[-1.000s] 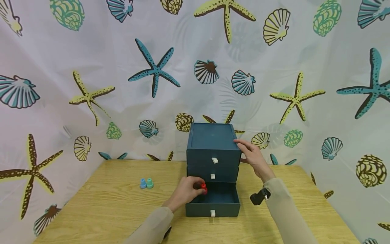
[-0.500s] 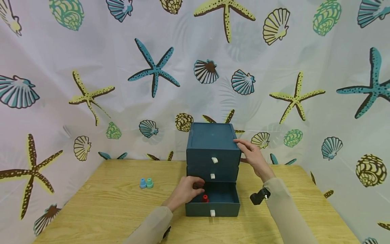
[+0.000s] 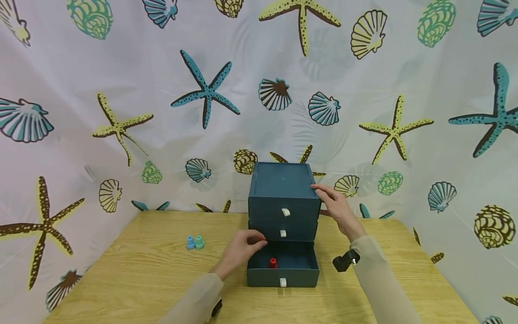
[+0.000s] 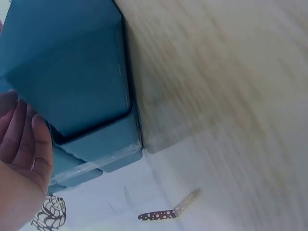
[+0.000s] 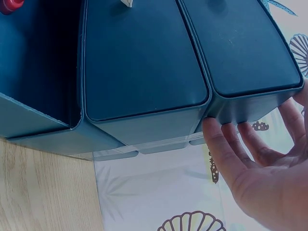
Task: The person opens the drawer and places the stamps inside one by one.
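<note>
A dark blue set of drawers [image 3: 283, 180] stands on the table, its bottom drawer [image 3: 301, 277] pulled out and the two above closed. Inside that drawer, near its front, is a small red stepped piece [image 3: 273, 263], also partly seen as a red piece [image 5: 11, 5] in the right wrist view. My left hand [image 3: 239, 249] hovers over the drawer's left edge, fingers loosely bent and holding nothing. With its fingertips, my right hand [image 3: 339, 211] rests on the upper right side of the cabinet; the right wrist view shows the fingers [image 5: 219, 139] against the side wall.
To the left on the wooden table [image 3: 154, 274] stand a light blue piece [image 3: 190, 243] and a green piece [image 3: 199, 242], side by side. White pull tabs [image 3: 283, 282] stick out from the drawer fronts. A shell-patterned curtain [image 3: 251, 130] closes off the back and sides.
My left hand has let go of the red piece, which now stands in the bottom drawer, and has drawn back up and left. The right hand has stayed where it was.
</note>
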Demonstrator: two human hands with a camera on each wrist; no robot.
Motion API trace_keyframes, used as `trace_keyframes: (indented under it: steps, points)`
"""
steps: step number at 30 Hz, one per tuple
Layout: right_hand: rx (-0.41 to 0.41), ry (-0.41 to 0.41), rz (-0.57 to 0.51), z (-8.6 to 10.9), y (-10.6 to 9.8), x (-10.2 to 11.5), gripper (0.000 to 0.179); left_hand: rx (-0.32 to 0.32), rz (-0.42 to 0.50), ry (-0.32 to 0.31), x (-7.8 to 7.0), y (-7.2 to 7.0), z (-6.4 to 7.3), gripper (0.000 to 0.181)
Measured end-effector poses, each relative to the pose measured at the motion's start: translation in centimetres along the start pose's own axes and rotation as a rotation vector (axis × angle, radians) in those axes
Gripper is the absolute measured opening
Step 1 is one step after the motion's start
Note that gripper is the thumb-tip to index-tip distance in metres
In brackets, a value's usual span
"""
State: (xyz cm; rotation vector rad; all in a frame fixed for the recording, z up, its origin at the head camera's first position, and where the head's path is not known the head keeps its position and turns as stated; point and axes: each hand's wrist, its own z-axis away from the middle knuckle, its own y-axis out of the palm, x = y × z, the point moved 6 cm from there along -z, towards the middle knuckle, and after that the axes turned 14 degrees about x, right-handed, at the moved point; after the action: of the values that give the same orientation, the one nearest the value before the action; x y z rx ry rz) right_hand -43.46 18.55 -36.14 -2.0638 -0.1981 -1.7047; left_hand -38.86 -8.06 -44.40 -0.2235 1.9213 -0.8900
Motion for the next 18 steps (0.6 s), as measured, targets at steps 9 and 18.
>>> trace_keyframes:
  steps: [9,18]
  points:
    - [-0.017,0.005,0.021,0.2,-0.2,0.0,0.044,-0.110,0.098,-0.048,1.0,-1.7,0.9,0.004]
    - [-0.019,0.001,0.031,0.1,-0.2,0.0,0.046,-0.165,0.165,-0.068,2.4,-3.5,2.2,0.007]
